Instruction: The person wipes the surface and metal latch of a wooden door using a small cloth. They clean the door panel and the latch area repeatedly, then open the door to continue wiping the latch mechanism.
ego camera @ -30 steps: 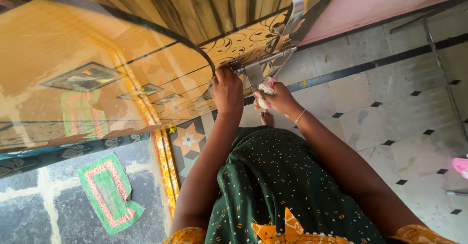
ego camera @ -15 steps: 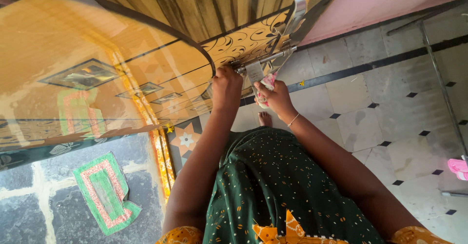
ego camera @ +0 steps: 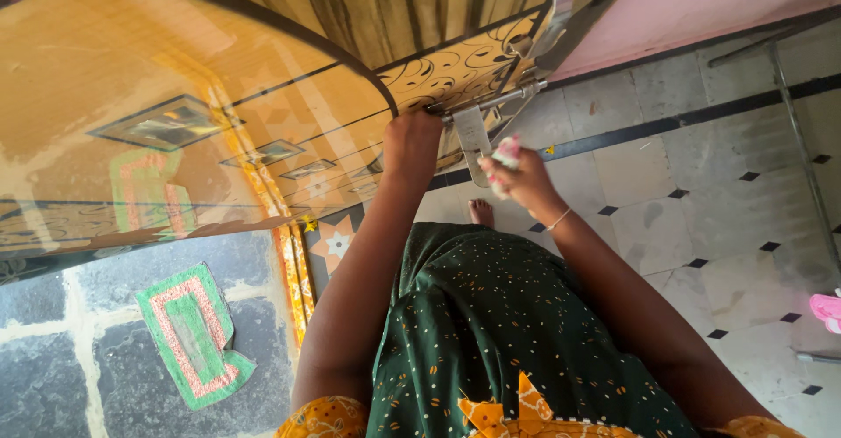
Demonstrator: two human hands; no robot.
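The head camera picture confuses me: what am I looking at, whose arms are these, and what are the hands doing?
There is no machine here. The camera sits on a person's head and looks straight down, so you see their own two arms, a dark green dotted dress and a bare foot on the tiled floor.

In front of them stands a glossy yellow-brown door with black scroll patterns. On its edge is a metal latch bolt with a flat hanging plate.

The left hand rests its fingers on the door beside the bolt's end. The right hand holds a small bunched cloth, white and pink, close to the hanging plate.

Lower left, outside on dark stone paving, lies a green and pink mat. At the far right edge a pink slipper peeks in.
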